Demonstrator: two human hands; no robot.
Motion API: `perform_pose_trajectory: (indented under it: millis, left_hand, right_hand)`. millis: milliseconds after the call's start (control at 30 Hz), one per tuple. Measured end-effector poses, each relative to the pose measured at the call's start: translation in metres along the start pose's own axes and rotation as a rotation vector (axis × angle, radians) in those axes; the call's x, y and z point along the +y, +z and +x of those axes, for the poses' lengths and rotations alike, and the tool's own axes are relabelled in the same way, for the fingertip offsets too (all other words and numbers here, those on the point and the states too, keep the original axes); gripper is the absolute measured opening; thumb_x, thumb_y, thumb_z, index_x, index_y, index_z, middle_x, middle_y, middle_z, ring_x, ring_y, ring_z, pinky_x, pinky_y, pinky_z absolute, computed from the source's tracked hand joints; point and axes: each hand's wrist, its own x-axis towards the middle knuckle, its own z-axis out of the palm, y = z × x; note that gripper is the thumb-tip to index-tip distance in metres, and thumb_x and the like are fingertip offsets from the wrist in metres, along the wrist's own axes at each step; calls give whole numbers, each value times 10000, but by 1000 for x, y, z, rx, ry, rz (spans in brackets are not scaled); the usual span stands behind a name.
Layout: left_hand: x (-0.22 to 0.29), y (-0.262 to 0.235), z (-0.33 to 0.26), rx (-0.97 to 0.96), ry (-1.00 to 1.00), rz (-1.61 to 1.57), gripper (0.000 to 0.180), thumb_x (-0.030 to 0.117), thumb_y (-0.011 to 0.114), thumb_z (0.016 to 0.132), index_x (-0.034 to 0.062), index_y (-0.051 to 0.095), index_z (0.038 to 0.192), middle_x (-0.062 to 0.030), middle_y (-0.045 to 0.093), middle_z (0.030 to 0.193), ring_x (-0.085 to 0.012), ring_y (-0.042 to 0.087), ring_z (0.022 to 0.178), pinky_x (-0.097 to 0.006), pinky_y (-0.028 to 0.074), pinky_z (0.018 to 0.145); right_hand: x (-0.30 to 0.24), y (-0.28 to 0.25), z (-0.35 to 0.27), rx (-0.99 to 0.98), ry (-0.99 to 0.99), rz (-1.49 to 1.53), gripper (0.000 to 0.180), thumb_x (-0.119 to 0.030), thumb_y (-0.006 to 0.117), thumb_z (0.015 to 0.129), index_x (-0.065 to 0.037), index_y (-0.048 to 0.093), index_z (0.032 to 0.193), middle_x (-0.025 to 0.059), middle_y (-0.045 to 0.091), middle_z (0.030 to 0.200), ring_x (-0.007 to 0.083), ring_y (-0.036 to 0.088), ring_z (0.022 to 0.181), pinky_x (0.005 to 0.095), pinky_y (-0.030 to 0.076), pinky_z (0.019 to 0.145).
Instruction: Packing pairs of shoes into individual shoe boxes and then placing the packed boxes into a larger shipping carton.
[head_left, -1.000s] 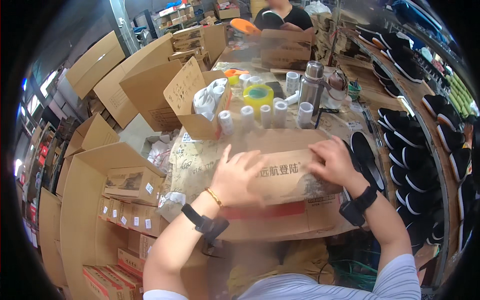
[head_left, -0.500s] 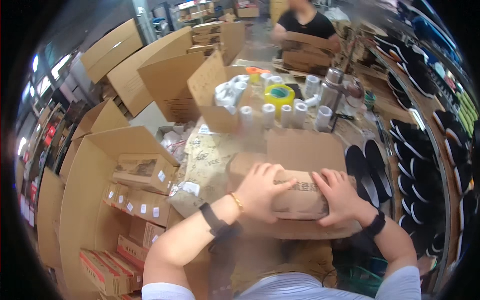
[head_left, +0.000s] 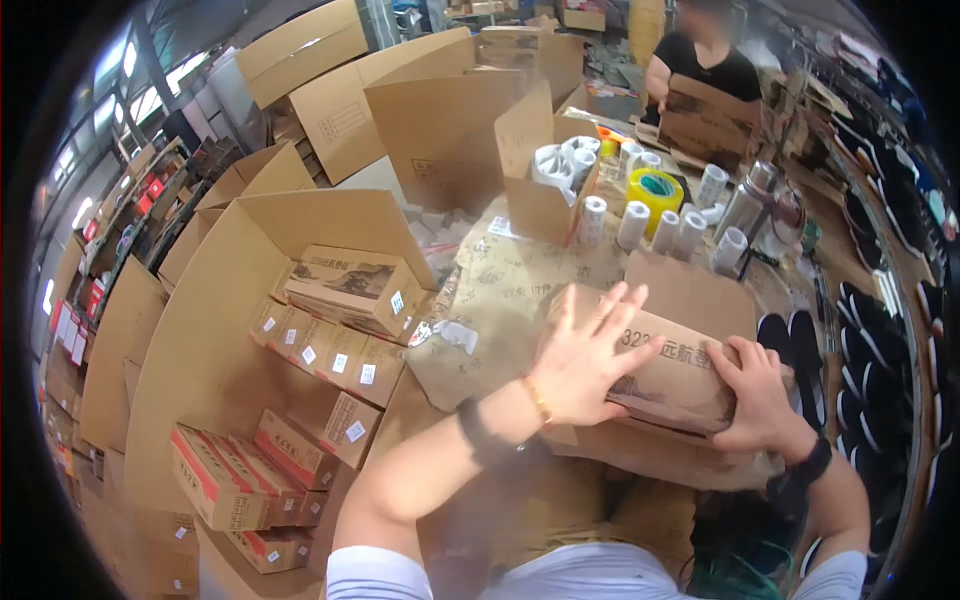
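Note:
A brown cardboard box (head_left: 675,372) with dark print lies lengthwise in front of me on the table. My left hand (head_left: 590,355) is at its left end, thumb across the top and fingers spread. My right hand (head_left: 755,393) clasps the right end, fingers over the top edge. Between them the box is held closed-sided, its lid face up. Under and behind it lies a sheet of brown cardboard (head_left: 690,285), standing up at the far side. A pair of dark shoes (head_left: 795,355) rests just right of the box.
To the left, a large open carton (head_left: 190,330) holds several smaller printed boxes (head_left: 350,285). Paper label rolls (head_left: 633,225), yellow tape (head_left: 655,197) and a steel flask (head_left: 745,205) stand farther back. Racks of dark shoes (head_left: 865,370) line the right. Across the table a person (head_left: 705,65) handles cardboard.
My view has swung left, so the scene sits farther right. Both hands stay at the box ends; the left hand's fingers are more spread.

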Motion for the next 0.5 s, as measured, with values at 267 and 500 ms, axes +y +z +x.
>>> perform_pose_trajectory:
  millis: [267, 500]
  left_hand:
    - [-33, -2, -82, 443, -357, -362, 775, 312, 847, 587, 134, 558, 1284, -182, 350, 1427, -391, 302, 1346, -551, 217, 1098]
    - [-15, 16, 20, 22, 17, -105, 1006, 418, 840, 541, 90, 408, 1387, -234, 283, 1437, -397, 251, 1363, -594, 161, 1102]
  right_hand:
    - [10, 10, 19, 34, 56, -117, 977, -368, 754, 452, -50, 459, 1328, 242, 412, 1275, 410, 414, 1159, 489, 339, 956]
    - [10, 23, 29, 13, -30, -31, 1000, -388, 761, 496, -30, 410, 1361, 248, 377, 1302, 414, 382, 1195, 483, 320, 989]
